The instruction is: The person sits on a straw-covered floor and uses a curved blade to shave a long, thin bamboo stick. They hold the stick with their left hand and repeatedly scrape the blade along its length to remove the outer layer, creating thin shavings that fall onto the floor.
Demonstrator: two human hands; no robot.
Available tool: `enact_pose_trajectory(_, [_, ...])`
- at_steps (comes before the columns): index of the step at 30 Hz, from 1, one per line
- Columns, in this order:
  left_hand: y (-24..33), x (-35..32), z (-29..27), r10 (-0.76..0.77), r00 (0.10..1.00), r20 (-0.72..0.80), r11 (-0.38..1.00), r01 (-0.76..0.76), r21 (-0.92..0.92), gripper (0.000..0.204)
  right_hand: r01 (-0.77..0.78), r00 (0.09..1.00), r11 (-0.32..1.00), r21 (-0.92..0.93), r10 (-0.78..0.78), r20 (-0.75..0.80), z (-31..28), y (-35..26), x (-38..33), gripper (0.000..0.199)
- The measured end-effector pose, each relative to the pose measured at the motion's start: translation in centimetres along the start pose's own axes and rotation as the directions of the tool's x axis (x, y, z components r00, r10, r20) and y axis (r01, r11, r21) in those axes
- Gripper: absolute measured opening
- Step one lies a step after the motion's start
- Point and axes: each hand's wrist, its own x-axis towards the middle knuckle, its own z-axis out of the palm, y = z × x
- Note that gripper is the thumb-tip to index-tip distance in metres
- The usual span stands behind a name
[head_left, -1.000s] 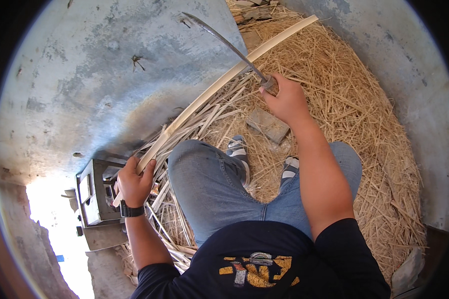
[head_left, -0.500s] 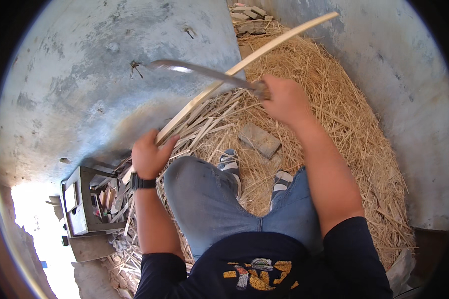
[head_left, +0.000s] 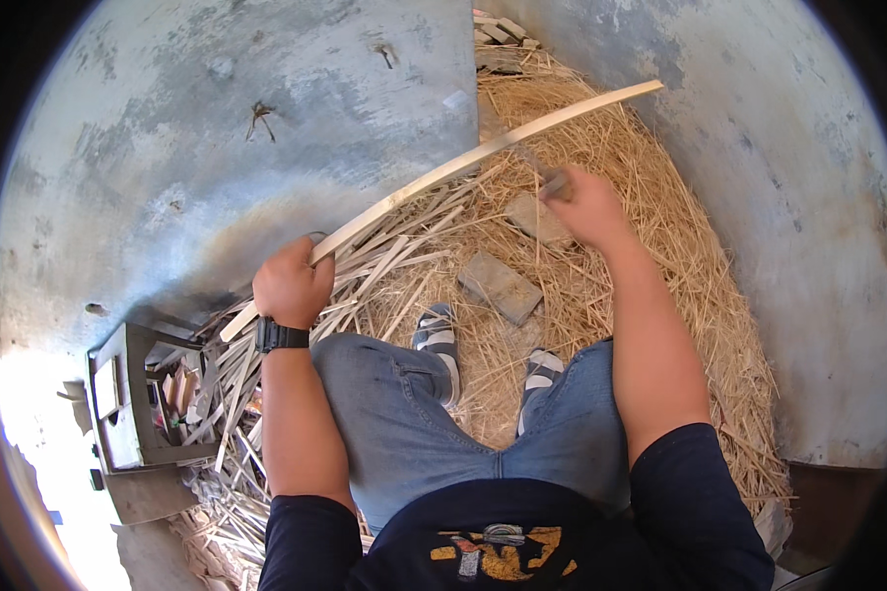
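Note:
My left hand is closed around a long pale wooden strip near its lower end. The strip slants up and away to the right, its far end free, and a short piece shows past my hand near the wrist. My right hand grips the handle of a machete, just on the near side of the strip's far half. The blade is blurred and mostly lost against the straw-coloured shavings, so I cannot tell whether it touches the strip.
Shavings cover the floor around my feet. Two blocks lie ahead of my shoes. Several cut strips are piled along the left wall. A wooden stool-like frame stands at the left, and another wall rises on the right.
The machete has swung from across the strip, blade pointing left, to the strip's near side, its blade now blurred. The strip's far end has dropped, and my left hand has shifted slightly up and left.

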Motion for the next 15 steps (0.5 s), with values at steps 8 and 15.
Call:
enact_pose_trajectory(8, [-0.7,0.6,1.3,0.041,0.999,-0.032,0.997,-0.043,-0.064,0.023,0.225,0.96,0.963,-0.146,-0.193,0.204,0.1,-6.1,-2.1,0.038])
enact_pose_trajectory(15, [0.2,0.4,1.3,-0.003,0.997,-0.078,0.994,-0.006,-0.105,0.025,-0.046,0.993,0.993,0.105,0.034,0.112,-2.8,-0.6,-0.6,0.039])
